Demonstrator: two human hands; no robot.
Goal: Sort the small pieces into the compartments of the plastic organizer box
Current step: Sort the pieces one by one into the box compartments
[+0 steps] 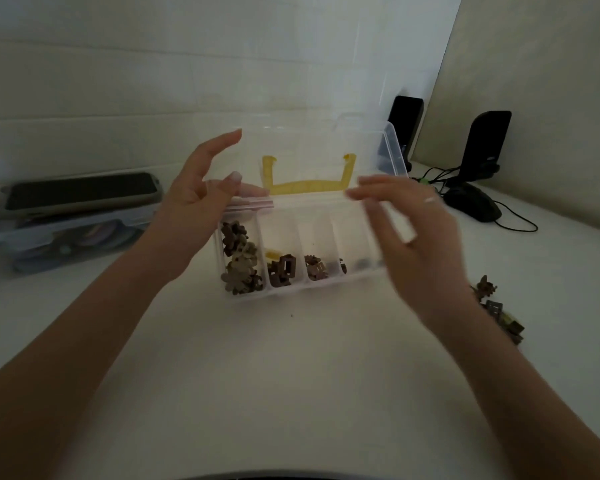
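Head view: a clear plastic organizer box (pixel 293 233) sits mid-tabletop (pixel 291 375), its translucent lid (pixel 326 150) upright with a yellow handle (pixel 309 183). Brown flower-shaped and square pieces (pixel 239 261) fill three visible compartments. Both hands, left (pixel 201 202) and right (pixel 413 233), hover with fingers spread, holding nothing. More pieces (pixel 499 310) lie right.

Organizer box (pixel 302 271): clear plastic, on the white worktop (pixel 291 375), lid (pixel 326 147) raised with yellow handle (pixel 309 181).
Compartments: brown small pieces (pixel 238 261) in the left ones.
Hands: left hand (pixel 201 202) and right hand (pixel 413 233) spread open above the box, holding nothing.
Loose pieces (pixel 499 310): right of the box.
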